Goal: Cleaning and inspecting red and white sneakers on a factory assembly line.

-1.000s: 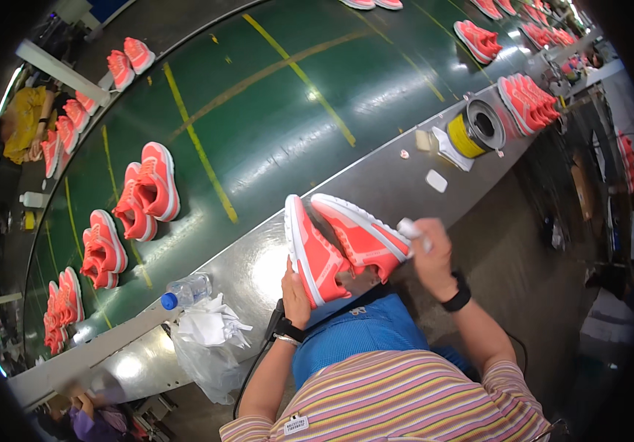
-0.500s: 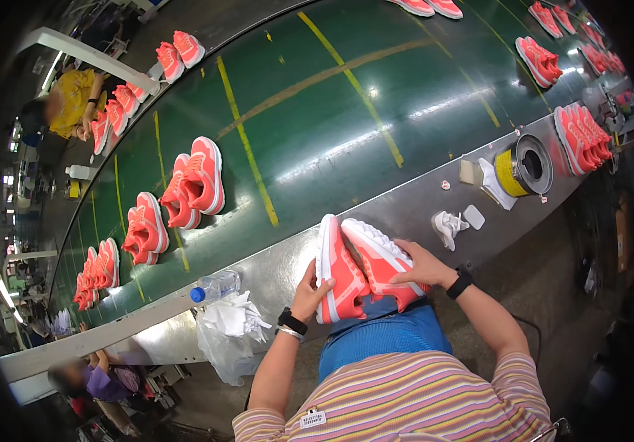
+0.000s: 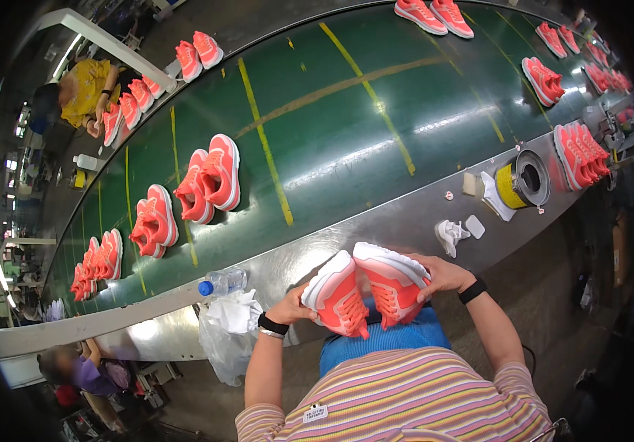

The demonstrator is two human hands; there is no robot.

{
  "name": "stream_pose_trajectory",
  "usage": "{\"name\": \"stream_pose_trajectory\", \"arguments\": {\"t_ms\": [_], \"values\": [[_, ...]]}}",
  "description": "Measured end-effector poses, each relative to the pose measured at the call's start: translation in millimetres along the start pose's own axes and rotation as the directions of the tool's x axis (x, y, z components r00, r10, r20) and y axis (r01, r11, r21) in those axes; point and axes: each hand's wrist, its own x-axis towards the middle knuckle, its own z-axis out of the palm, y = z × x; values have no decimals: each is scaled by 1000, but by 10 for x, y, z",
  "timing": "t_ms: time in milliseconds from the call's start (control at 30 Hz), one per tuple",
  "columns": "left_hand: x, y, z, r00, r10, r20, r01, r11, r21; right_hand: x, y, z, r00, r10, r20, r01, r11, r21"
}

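Note:
In each hand I have a coral-pink sneaker with a white sole, raised over my lap by the metal edge of the conveyor. My left hand (image 3: 294, 304) grips the left sneaker (image 3: 340, 298) along its outer side. Round the outer side of the right sneaker (image 3: 389, 283) is my right hand (image 3: 439, 275), its thumb on the coral upper. Their white toes point away from me and lean toward each other, with the orange laces facing up. Parts of my fingers are hidden behind the shoes.
The green conveyor belt (image 3: 317, 140) carries pairs of matching sneakers (image 3: 208, 179). On its metal ledge lie a water bottle (image 3: 225, 282), white paper (image 3: 234, 312), a yellow-banded can (image 3: 522, 182) and a white crumpled piece (image 3: 450, 237). Two people sit at the left.
Both sneakers have turned so that their laces show more, and the left one has tilted outward. The view has shifted slightly.

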Motion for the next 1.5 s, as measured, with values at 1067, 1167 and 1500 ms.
{"name": "stream_pose_trajectory", "arguments": {"t_ms": [1067, 1167, 1500], "values": [[4, -229, -71, 954, 296, 51, -236, 844, -481, 317, 26, 447, 996, 92, 23, -86, 780, 620], [-39, -338, -61, 950, 311, 35, -237, 788, -569, 334, -41, 529, 999, 32, 5, -28, 766, 643], [91, 424, 679, 862, 495, -110, -391, 511, -765, 652, -307, 808, 997, 38, -70, 45, 468, 883]]}}
